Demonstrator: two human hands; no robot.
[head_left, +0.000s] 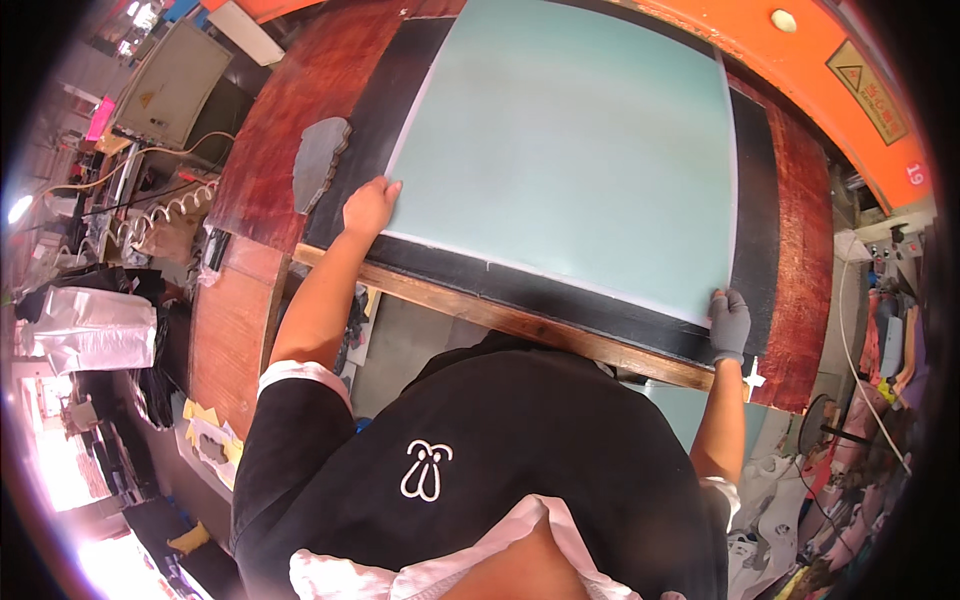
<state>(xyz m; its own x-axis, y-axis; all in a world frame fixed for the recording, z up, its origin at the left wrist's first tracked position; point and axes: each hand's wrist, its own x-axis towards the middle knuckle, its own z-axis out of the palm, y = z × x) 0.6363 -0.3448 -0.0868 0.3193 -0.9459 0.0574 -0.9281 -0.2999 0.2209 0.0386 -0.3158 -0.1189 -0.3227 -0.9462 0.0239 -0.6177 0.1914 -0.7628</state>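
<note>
A pale green translucent sheet [570,150] with a whitish border lies over a black backing panel [500,295] on the reddish-brown wooden table [800,250], in front of an orange machine frame [800,70] at the far side. The bare left hand [370,206] is at the sheet's left edge by the near left corner, fingers curled in, and the grey-gloved right hand [730,322] is at the near right corner, fingers narrow; whether either pinches the edge I cannot tell. Left of the sheet rests a jagged-edged grey piece [320,163].
</note>
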